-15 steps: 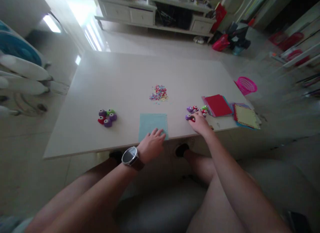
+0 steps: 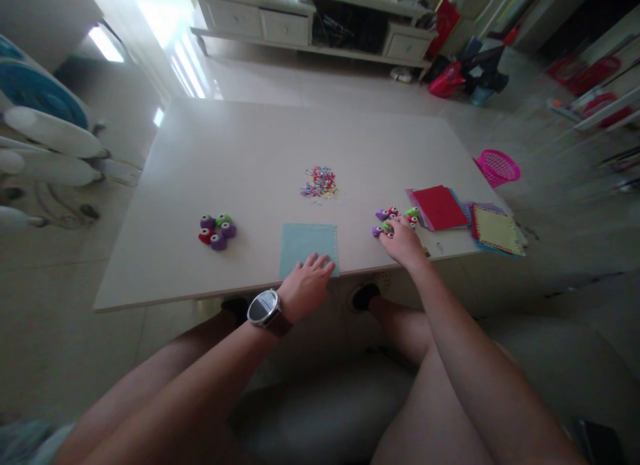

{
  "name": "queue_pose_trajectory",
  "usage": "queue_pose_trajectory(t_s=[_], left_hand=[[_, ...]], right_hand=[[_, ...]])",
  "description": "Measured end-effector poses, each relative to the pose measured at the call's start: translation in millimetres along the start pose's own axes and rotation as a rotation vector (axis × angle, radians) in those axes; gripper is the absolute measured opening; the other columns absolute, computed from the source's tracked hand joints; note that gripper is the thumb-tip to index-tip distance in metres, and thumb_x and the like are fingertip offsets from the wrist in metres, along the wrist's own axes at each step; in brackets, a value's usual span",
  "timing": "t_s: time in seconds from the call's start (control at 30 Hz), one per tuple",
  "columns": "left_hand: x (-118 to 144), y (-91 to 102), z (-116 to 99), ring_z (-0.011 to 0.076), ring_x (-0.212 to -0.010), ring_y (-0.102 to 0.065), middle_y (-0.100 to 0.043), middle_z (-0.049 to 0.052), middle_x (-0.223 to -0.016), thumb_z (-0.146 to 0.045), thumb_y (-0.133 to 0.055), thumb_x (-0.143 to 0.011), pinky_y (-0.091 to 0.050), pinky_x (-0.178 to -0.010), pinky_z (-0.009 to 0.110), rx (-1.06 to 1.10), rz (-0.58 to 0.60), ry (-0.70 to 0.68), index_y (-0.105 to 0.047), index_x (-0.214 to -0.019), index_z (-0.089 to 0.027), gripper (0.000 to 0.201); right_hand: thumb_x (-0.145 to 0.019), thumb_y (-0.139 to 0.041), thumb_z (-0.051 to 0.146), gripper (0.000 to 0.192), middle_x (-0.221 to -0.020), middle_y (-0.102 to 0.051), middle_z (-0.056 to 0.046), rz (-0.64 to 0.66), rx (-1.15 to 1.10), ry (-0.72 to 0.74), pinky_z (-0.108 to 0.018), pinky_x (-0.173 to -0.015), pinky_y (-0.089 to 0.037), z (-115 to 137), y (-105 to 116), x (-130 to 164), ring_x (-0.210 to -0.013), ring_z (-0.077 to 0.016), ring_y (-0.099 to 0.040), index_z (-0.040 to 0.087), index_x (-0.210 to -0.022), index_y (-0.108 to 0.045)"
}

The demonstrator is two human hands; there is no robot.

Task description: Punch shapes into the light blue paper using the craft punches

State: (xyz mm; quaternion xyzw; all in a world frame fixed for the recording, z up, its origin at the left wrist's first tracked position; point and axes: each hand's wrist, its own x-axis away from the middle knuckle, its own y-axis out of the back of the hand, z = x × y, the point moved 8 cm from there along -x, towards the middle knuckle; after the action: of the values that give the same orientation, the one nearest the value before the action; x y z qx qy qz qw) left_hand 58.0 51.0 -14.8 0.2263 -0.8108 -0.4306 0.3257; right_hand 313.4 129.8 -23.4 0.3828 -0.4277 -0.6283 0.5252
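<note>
My left hand (image 2: 310,285) lies flat with fingers spread on the near edge of a light blue paper sheet (image 2: 309,242), which has small punched marks along its right and top edges. My right hand (image 2: 404,242) is at a cluster of small craft punches (image 2: 383,214) in purple, red and green. Its thumb and fingers are closed round a green craft punch (image 2: 387,226); the hand covers part of the cluster. Another group of purple, red and green craft punches (image 2: 218,242) stands to the left of the sheet.
A pile of coloured paper cut-outs (image 2: 320,182) lies mid-table. At the right are red sheets (image 2: 440,208) and cream sheets with punched edges (image 2: 496,229). A pink basket (image 2: 500,166) stands past the white table's (image 2: 240,152) right edge. A low cabinet (image 2: 285,28) is beyond.
My right hand has shifted slightly within the craft punches, and a green one now shows at its fingertips where a red one showed before. My left hand stays on the sheet. The view has shifted slightly.
</note>
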Motion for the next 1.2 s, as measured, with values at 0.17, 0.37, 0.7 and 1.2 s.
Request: queue_pose_trajectory(t_s=[0.17,0.37,0.7,1.2], left_hand=[[1.3,0.5,-1.6,0.0385,-0.158,-0.036,-0.043,0.019,-0.166,-0.013,-0.062,-0.094,-0.050,-0.118,0.061,-0.021,0.033,0.020,-0.057,-0.139,-0.019,0.045],[4.2,-0.3,-4.0,0.0449,-0.161,-0.030,-0.034,0.015,-0.173,-0.009,-0.061,-0.095,-0.046,-0.119,0.070,-0.011,0.090,0.016,-0.062,-0.146,-0.028,0.054],[2.6,-8.5,-3.6,0.0526,-0.162,-0.022,-0.028,0.014,-0.177,-0.012,-0.062,-0.096,-0.043,-0.120,0.074,-0.029,0.126,-0.003,-0.064,-0.146,-0.027,0.053],[-2.9,-8.1,-7.0,0.0490,-0.160,-0.029,-0.038,0.011,-0.173,-0.012,-0.059,-0.091,-0.046,-0.118,0.071,0.011,0.022,-0.033,-0.038,-0.164,-0.026,0.078]], right_hand=[[-0.086,-0.066,0.024,0.032,-0.133,-0.059,-0.020,0.041,0.019,-0.015,-0.048,-0.113,-0.051,1.7,-2.1,2.1,-0.117,-0.0327,-0.065,0.013,-0.116,-0.072],[-0.091,-0.064,0.025,0.034,-0.138,-0.057,-0.020,0.158,0.077,-0.075,-0.048,-0.115,-0.050,-1.7,-10.1,5.9,-0.119,-0.0333,-0.066,0.013,-0.122,-0.071],[-0.091,-0.063,0.021,0.030,-0.131,-0.064,-0.020,0.126,0.072,-0.056,-0.044,-0.111,-0.051,0.2,-5.7,3.6,-0.116,-0.0317,-0.067,0.010,-0.116,-0.074],[-0.091,-0.056,0.005,0.029,-0.113,-0.070,-0.008,0.213,-0.132,0.351,-0.036,-0.098,-0.052,81.8,-10.4,30.1,-0.105,-0.0226,-0.068,0.021,-0.106,-0.075]])
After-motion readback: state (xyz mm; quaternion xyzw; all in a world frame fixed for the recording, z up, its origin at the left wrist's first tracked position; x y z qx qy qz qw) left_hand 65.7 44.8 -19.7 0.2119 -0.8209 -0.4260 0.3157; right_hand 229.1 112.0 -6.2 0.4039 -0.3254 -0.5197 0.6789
